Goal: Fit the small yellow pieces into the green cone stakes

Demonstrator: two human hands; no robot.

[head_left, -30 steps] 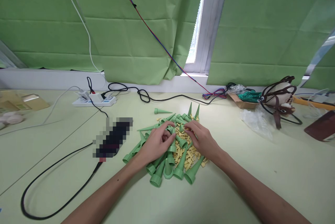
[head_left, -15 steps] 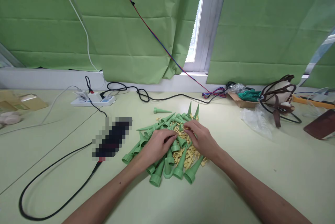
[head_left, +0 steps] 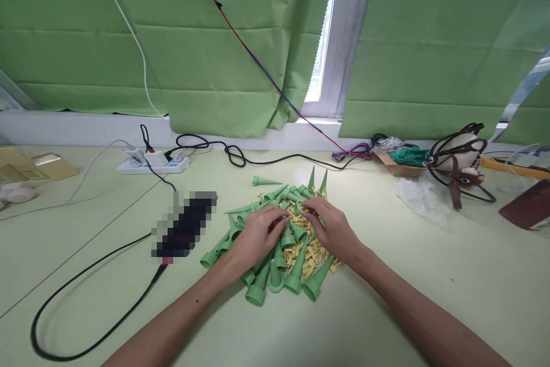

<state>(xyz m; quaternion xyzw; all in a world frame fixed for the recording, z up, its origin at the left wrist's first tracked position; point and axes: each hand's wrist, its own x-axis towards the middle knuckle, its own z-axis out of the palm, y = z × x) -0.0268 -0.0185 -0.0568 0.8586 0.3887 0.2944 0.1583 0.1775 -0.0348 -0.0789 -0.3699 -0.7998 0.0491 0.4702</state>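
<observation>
Cones (head_left: pixel 294 282), green and hollow-ended, lie heaped with small yellow pieces (head_left: pixel 313 253) on the pale table (head_left: pixel 344 327), midway across the head view. Taking the heap as the dial, with twelve away from the person, four cones line its near edge between five and seven o'clock, two point upward at one, and one lies just apart near twelve. The other cones overlap too much to count, as do the yellow pieces (dozens, at least).

The left hand (head_left: pixel 260 232) comes in from eight o'clock, its thumb and fingertips drawn close together over the cones; whether they pinch one, I cannot tell. The right hand (head_left: pixel 329 224) reaches in from four o'clock, fingers bent toward the thumb beside one small green tip (head_left: pixel 297 208); its grip is partly hidden, so I cannot tell whether it holds anything. The two sets of fingertips are near each other but apart.

Farther out sit one power strip (head_left: pixel 172 167) at ten o'clock, one pixelated dark object (head_left: pixel 184 229) at nine, one open carton (head_left: pixel 397 168) at two, one crumpled clear bag (head_left: pixel 419 198) between two and three, and one dark red object (head_left: pixel 526 206) at three.
</observation>
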